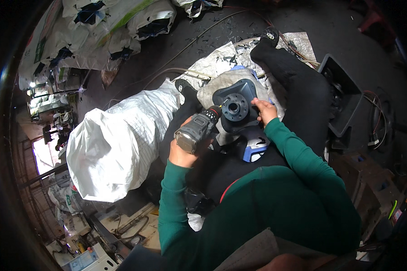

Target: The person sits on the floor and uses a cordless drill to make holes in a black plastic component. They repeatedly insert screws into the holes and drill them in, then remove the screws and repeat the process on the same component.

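Observation:
My left hand [182, 154] is wrapped round a grey cordless drill [195, 132]. The drill's chuck points up and right, with its tip at the left edge of a dark round flange [235, 107] that has a ring of holes and a raised centre hub. This flange sits on a dark, wide-cornered base [247, 86] resting between my legs. At the flange's right edge is my right hand [266, 111], thumb and fingers curled together. Whatever they hold, if anything, is hidden. Beneath the base lies a pale grey cloth [206, 93], with blue-and-white pieces [253, 152] showing nearer me.
A white woven sack [122, 140] lies open-mouthed at my left. To the right stands a dark bin [346, 92] with dark pieces inside. More stuffed sacks [99, 29] are piled far left. Hoses [181, 70] and dark scraps lie over the floor and sheeting.

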### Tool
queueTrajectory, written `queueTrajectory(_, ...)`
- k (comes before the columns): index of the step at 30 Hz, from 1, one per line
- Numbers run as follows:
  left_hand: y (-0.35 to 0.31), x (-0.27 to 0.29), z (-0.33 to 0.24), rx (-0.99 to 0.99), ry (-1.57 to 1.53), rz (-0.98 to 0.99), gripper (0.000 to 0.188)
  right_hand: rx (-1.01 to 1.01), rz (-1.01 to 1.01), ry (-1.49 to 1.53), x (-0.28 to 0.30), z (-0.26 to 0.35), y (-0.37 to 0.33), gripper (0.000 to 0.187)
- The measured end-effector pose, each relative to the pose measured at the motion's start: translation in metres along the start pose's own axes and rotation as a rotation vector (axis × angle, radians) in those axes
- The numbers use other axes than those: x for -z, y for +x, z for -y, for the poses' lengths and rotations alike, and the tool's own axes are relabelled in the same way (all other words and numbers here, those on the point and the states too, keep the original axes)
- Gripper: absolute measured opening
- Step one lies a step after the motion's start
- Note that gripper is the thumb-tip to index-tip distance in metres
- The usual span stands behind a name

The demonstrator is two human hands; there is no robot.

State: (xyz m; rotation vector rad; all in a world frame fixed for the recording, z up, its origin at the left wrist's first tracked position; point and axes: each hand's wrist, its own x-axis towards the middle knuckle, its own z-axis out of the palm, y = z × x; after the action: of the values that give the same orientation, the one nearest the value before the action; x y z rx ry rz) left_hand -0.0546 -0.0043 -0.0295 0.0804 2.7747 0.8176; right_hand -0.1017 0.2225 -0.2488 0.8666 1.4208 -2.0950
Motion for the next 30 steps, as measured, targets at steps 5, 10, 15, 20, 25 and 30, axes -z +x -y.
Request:
queueTrajectory(5, 0.028, -0.005, 0.01, 0.037, -0.002, 0.044, 0.055, 0.092, 0.038, -0.224, -0.017, -0.02, 0.018, 0.049)
queueTrajectory(10, 0.039, -0.003, 0.015, 0.079, -0.003, 0.126, 0.05, 0.187, 0.156, -0.162, -0.026, -0.01, 0.023, 0.059)
queueTrajectory(15, 0.039, 0.021, 0.02, -0.001, 0.071, 0.16, 0.046, 0.182, 0.329, -0.308, -0.029, 0.02, 0.014, 0.045)
queueTrajectory(20, 0.049, 0.027, 0.017, 0.1, -0.078, 0.175, 0.046, 0.177, 0.317, -0.299, -0.041, 0.031, 0.026, 0.04)
queueTrajectory(25, 0.056, 0.016, 0.015, 0.155, -0.118, 0.222, 0.05, 0.145, 0.303, -0.296, -0.038, 0.019, 0.033, 0.032)
queueTrajectory(30, 0.055, 0.011, 0.019, 0.114, -0.148, 0.194, 0.051, 0.166, 0.305, -0.281, -0.04, 0.014, 0.035, 0.034)
